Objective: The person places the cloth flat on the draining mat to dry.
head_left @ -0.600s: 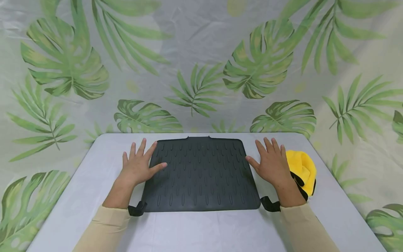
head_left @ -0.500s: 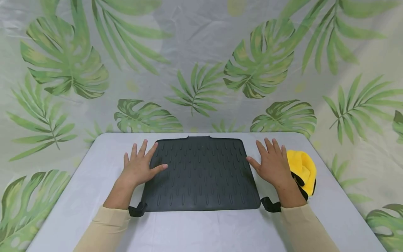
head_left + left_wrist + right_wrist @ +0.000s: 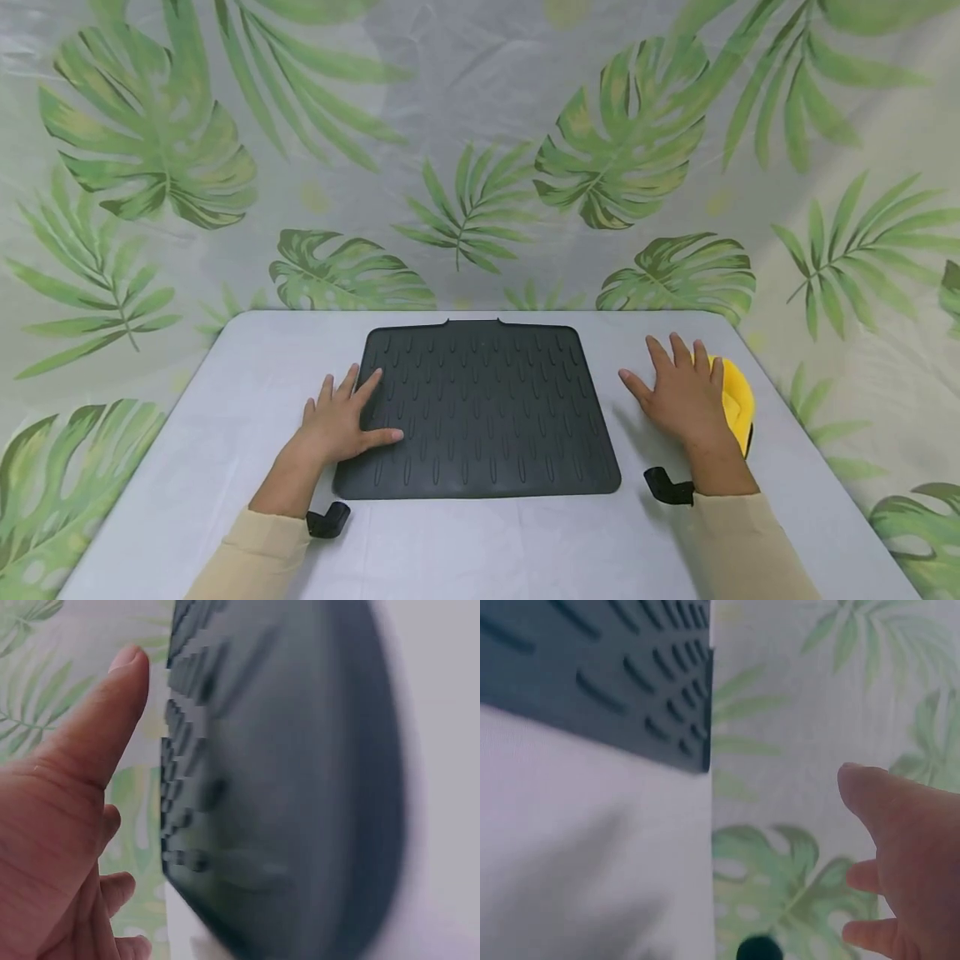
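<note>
The left hand (image 3: 336, 429) is spread and empty across the mat's (image 3: 487, 408) left edge, lower centre; the right hand (image 3: 682, 400), also spread and empty, partly hides the cloth (image 3: 738, 400), lower right. Probably a reach; grasping would call for curled fingers.

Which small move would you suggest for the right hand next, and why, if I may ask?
I would probably lower the right hand onto the yellow cloth and grip it: in the head view that hand partly covers the cloth, is spread open and holds nothing, while the left hand, also empty, is at the black mat's left edge.
</note>
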Tool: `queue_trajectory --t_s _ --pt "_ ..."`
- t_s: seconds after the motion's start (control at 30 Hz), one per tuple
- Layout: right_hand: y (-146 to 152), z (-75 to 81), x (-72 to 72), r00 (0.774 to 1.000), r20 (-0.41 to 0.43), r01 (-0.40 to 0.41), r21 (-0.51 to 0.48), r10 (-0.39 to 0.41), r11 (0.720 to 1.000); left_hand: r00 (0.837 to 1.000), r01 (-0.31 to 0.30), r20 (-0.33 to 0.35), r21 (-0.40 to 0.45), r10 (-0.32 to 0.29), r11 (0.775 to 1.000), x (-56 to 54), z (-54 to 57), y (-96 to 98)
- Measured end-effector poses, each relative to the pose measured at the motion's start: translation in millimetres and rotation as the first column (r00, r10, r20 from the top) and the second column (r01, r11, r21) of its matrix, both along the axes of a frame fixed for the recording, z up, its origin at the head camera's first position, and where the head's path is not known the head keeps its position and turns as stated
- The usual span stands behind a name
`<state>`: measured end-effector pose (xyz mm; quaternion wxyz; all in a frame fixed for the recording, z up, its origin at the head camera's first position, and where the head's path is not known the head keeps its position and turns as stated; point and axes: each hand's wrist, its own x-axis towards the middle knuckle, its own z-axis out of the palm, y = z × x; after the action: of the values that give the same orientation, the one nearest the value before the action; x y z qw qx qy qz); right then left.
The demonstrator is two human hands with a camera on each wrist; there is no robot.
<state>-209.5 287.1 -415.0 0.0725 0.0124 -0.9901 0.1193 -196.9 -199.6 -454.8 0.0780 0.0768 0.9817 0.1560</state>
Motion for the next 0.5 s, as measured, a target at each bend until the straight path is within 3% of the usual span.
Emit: queue_trajectory --t_s 0.2,0.5 --pt "27.6 -7.9 1.9 0.995 0.085 0.059 -0.047 -0.055 0.997 0.998 -0.010 0.060 0.009 0.009 1.000 9.2 -16.5 -1.4" --pt "49.1 -26.5 9.6 0.982 0.169 0.097 -0.075 -0.083 0.992 0.997 -0.019 0.068 0.001 0.019 1.000 14.4 -16.6 -2.2"
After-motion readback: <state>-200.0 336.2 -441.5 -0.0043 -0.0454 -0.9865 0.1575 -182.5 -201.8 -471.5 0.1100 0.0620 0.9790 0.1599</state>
